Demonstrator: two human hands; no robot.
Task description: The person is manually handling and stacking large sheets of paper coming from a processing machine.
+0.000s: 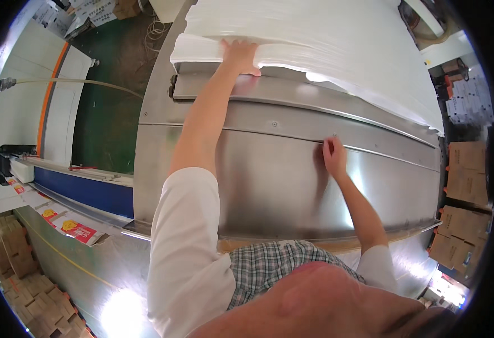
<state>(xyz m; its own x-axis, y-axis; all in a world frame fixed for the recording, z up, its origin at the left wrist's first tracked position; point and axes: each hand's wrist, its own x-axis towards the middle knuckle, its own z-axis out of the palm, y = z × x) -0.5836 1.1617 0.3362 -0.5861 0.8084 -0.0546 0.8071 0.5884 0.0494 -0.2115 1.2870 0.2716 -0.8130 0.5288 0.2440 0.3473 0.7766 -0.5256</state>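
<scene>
A wide white sheet (337,39), thin and wrinkled, covers the far part of a stainless steel table (280,186). Its near edge hangs uneven over a raised steel ledge. My left hand (241,58) reaches forward onto the sheet's near-left edge, fingers spread on the white material and thumb apart toward the ledge. My right hand (335,156) is closed with its fingers curled, just at the seam in the steel nearer to me. Whether it holds anything small is hidden.
On the left, a blue conveyor belt (83,188) meets the table, with printed red and white packaging film (69,222) along its near side. A pale hose (89,82) crosses above the green floor. Cardboard boxes (467,169) are stacked at right; more boxes (38,304) stand lower left.
</scene>
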